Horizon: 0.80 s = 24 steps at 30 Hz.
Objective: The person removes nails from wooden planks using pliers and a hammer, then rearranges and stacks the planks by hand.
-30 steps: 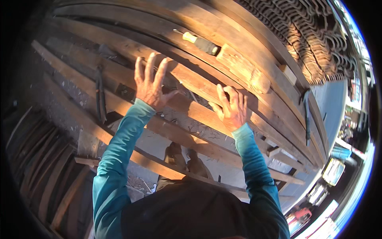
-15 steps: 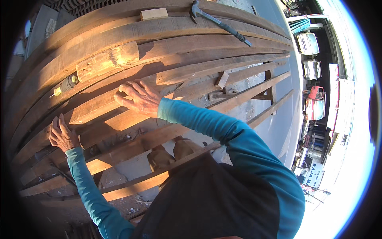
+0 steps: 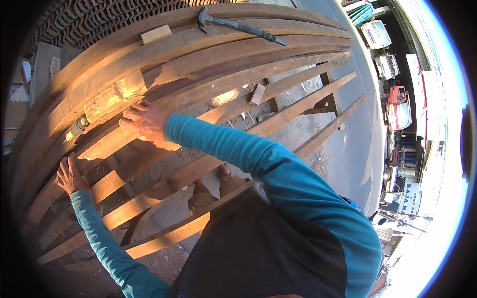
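Observation:
My left hand lies on a long brown wooden beam near its left part, fingers stretched over the top. Farther along to the right, my right hand bends its fingers over the same beam; its fingertips are partly hidden. Just beyond my hands, a short pale wood block rests on the neighbouring beams. Beside that block lies a small tool with a dark wrapped middle and a yellow end. A claw hammer with a dark grip rests across the far beams.
Several more beams run left to right, one close before my body. Small offcuts sit on them. Stacked roof tiles stand at the far left. A paved road and parked vehicles are on the right.
My right hand has come down from raised, curled fingers onto the beam and closer to the wood block. The whole view has shifted, with the hammer and beams appearing farther left.

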Tool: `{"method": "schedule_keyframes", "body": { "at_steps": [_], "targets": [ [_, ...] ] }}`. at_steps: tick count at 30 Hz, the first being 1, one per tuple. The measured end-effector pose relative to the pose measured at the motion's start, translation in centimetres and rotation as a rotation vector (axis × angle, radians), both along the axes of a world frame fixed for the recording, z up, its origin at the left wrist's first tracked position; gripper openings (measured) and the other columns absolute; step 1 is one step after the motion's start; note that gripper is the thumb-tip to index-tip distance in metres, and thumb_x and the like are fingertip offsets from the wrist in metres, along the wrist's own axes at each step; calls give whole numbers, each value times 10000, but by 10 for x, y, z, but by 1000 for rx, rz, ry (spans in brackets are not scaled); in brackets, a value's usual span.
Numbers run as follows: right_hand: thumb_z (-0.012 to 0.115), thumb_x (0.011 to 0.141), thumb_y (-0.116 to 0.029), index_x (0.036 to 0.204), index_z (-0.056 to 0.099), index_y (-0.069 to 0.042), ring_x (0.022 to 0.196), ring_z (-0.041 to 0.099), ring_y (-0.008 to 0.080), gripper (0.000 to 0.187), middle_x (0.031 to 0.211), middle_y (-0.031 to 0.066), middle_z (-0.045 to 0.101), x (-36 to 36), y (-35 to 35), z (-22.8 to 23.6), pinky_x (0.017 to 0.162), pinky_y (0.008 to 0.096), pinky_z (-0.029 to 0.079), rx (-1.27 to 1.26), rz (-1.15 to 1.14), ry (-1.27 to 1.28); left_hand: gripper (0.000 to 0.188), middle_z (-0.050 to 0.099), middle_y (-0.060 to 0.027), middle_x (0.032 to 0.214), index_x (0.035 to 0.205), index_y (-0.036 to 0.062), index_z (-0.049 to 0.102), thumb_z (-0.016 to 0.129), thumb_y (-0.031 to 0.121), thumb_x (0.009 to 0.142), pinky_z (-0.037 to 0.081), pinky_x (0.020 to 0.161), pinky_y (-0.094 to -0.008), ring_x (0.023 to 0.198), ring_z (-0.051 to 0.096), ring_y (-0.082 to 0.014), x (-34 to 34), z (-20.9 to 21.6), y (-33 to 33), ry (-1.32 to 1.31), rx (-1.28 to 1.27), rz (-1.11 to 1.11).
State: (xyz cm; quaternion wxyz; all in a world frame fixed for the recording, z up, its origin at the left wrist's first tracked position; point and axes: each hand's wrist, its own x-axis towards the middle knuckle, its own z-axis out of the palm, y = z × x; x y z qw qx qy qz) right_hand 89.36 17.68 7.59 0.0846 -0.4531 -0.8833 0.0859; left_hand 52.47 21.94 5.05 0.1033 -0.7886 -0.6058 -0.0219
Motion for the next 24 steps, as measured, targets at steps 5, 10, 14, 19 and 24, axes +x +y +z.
{"method": "schedule_keyframes", "body": {
  "at_steps": [5,10,14,19,24],
  "targets": [
    [761,793,-262,1322,507,-110,1185,532,360,606,1277,151,511,33,-46,14,1019,517,418,109,-189,340,845,458,-54,1353,1376,280,469,787,11,640,349,1051,-559,1288,424,-323,16,-3,0,36,-111,137],
    [735,834,-263,1375,475,-114,1220,508,380,618,1334,179,496,130,-131,29,1036,499,404,23,-553,306,887,437,-89,1411,1388,283,443,863,95,631,340,1074,-542,1336,403,-329,-5,-9,-3,18,-55,140],
    [720,845,-257,1376,471,-114,1208,515,389,604,1344,183,493,215,-190,18,1038,495,410,-38,-768,253,1023,409,-62,1497,1508,323,328,878,179,657,327,1103,-516,1383,374,-291,47,12,-26,-25,212,200],
    [729,836,-255,1354,487,-94,1174,529,417,594,1325,207,504,292,-234,2,991,472,456,-68,-894,356,830,496,-139,1411,1472,132,413,797,308,757,346,1089,-530,1320,430,-360,167,47,-154,-306,327,98],
    [737,857,-227,1330,504,-30,1155,535,429,563,1247,261,542,364,-263,-10,974,473,460,-4,-903,435,749,491,-170,1378,1367,90,510,819,289,714,327,1080,-525,1309,403,-386,346,40,-281,-653,-296,-13]
  ]
}}
